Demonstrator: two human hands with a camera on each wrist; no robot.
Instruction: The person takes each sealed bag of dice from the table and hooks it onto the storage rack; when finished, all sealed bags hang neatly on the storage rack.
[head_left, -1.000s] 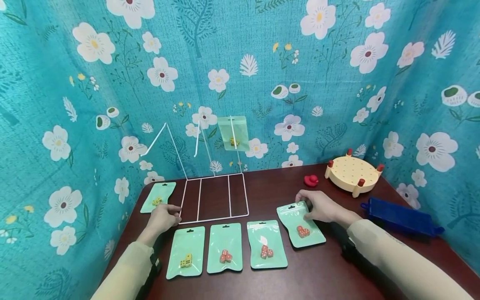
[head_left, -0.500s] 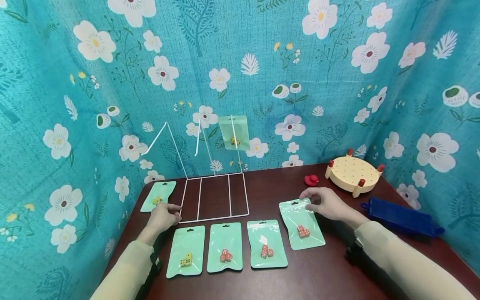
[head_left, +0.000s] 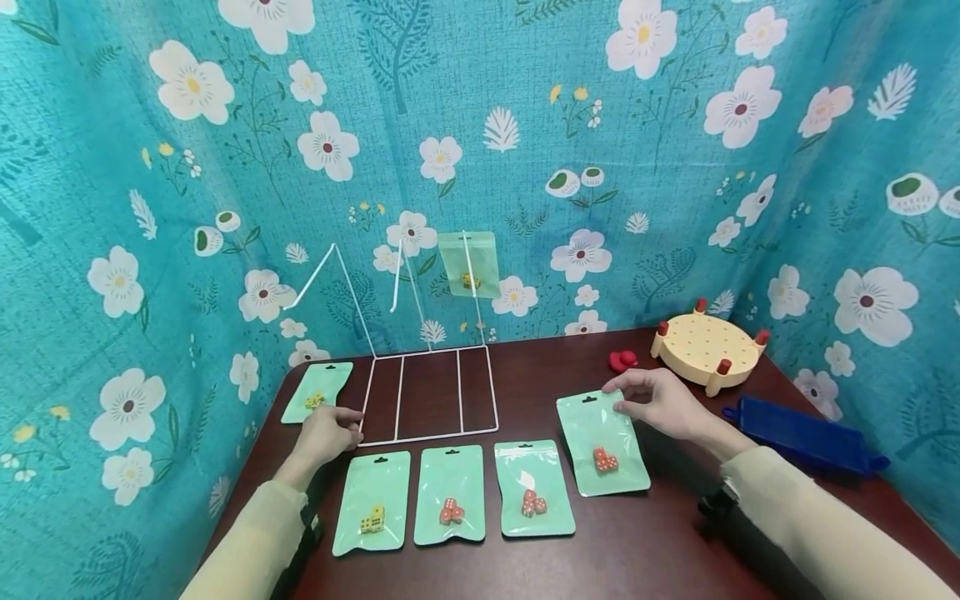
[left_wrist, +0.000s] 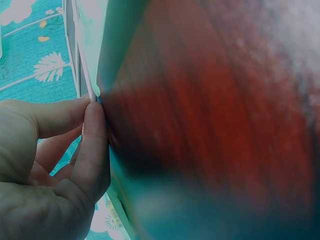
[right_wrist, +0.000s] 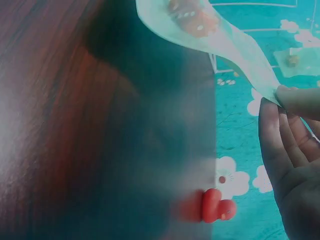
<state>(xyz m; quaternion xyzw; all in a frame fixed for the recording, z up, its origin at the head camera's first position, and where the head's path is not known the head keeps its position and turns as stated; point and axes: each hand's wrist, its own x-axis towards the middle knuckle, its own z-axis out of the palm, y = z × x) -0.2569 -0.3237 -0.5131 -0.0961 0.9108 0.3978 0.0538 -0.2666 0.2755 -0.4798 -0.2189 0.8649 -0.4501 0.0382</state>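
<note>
My right hand [head_left: 663, 406] pinches the top right corner of a green zip bag [head_left: 596, 429] with red dice inside. That bag is tilted up, its upper end raised off the table, and in the right wrist view thumb and fingertips meet on its corner [right_wrist: 267, 90]. On the left, my left hand [head_left: 324, 435] pinches the base wire of a white wire rack [head_left: 427, 438] near its front left corner. One green bag with yellow dice [head_left: 483, 267] hangs on the rack's right hook; the other two hooks are bare.
In front of the rack lie a bag with yellow dice [head_left: 371, 492] and two with red dice [head_left: 450, 479] [head_left: 532, 475]. Another yellow-dice bag [head_left: 318, 385] lies left of it. At right are a red rubber duck [head_left: 622, 361], a cream pegged stand [head_left: 705, 346] and a blue box [head_left: 806, 435].
My right hand has shifted slightly right and lifted the bag's top end, its fingers now at the corner. My left hand stays on the rack.
</note>
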